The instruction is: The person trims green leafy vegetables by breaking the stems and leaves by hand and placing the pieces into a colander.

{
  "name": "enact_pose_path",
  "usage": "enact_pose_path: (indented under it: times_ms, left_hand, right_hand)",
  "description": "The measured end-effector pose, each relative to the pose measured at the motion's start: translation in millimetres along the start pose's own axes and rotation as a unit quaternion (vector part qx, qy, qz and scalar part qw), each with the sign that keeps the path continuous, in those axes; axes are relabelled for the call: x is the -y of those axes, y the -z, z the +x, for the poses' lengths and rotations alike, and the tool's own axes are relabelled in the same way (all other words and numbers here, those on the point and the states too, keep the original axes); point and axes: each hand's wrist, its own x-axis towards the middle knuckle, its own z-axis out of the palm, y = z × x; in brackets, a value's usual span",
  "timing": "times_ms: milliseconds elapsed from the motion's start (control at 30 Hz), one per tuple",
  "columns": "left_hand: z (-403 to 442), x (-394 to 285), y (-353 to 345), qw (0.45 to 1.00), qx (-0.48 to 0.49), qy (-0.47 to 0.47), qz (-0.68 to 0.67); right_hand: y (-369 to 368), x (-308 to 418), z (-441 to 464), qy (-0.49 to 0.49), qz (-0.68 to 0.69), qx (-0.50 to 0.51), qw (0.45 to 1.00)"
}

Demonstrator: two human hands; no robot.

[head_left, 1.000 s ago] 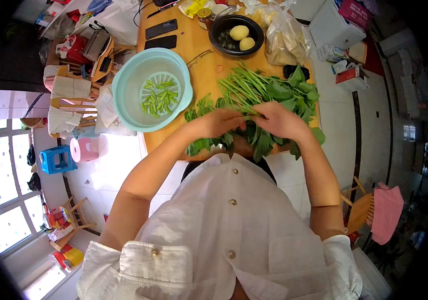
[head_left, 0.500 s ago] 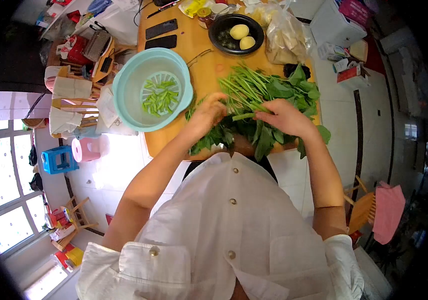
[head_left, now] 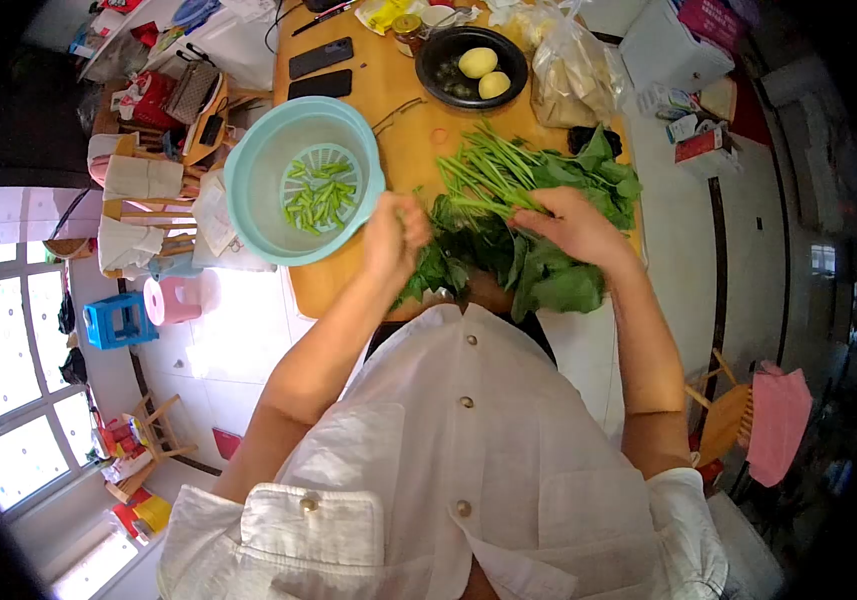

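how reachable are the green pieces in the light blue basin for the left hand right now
Likely within easy reach: the left hand is right by the rim of the light blue basin, whose top is open, and nothing appears to cover the green pieces.

Smooth honey-coloured wooden table [head_left: 413, 160] with a soft sheen, round pale-turquoise plastic basin [head_left: 246, 200] with smooth walls, matt broad dark-green leaves [head_left: 561, 287], crinkled shiny clear plastic bag [head_left: 576, 80], matt off-white cloth shirt [head_left: 408, 480], glossy white floor tiles [head_left: 248, 340]
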Motion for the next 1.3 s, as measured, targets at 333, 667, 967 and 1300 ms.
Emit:
enact_pose_path:
  times_ms: [333,667,967,1300]
  left_hand:
    - [-7,-66,-47,0.947,0.171,0.104,0.252]
    - [7,-3,-1,0.977,-0.185,0.015,0.106]
    - [-3,-5,128,0.652,-0.326,-0.133,0.671]
    - [4,71,9,0.853,-0.004,-0.096,0.512]
  right_hand:
    - [5,17,10,-0.022,-0.054,0.093,0.994]
    - [-3,10,17,-0.121,0.102,0.033,0.987]
    - [-78,-41,81,-0.219,0.213,-0.079,0.949]
    - [-180,-97,112,-0.200,0.338,-0.169,0.904]
